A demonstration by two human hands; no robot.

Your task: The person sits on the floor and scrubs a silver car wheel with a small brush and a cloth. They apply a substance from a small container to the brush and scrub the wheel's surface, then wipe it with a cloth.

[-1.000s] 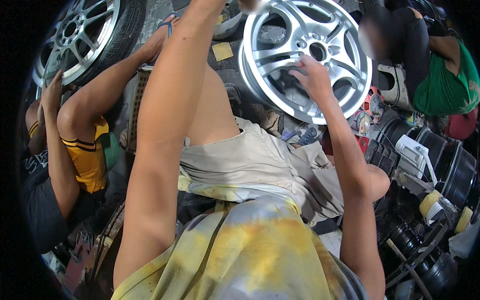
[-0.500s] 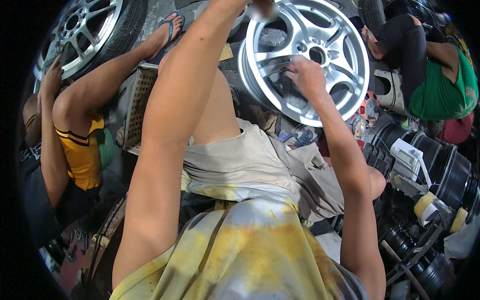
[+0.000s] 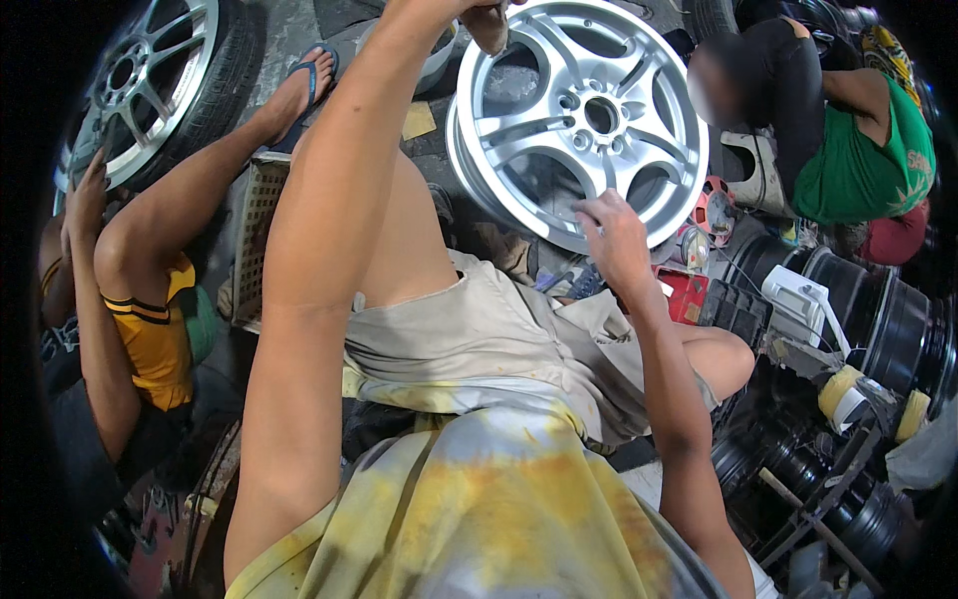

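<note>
A large silver alloy wheel rim [image 3: 531,128] with split spokes and a round centre bore stands tilted in front of me. My left hand [image 3: 486,24], partly cut off by the top edge of the picture, grips the rim's outer edge at the upper left. Over the rim's near lower part, by the end of a spoke, is my right hand [image 3: 615,235]. Its fingers are curled and pressed together. Anything held in them is hidden or too small to make out.
Left of my leg stands a beige perforated crate [image 3: 261,225]. A person in yellow shorts [image 3: 160,339] sits beside a tyred wheel [image 3: 160,85]. On the right, a person in a green top [image 3: 868,165] bends low. Black wheel rims [image 3: 858,285] and a red tray [image 3: 682,295] lie below.
My right hand has moved from near the rim's hub down toward its near edge. The whole view has shifted slightly. The person on the right now leans toward the rim.
</note>
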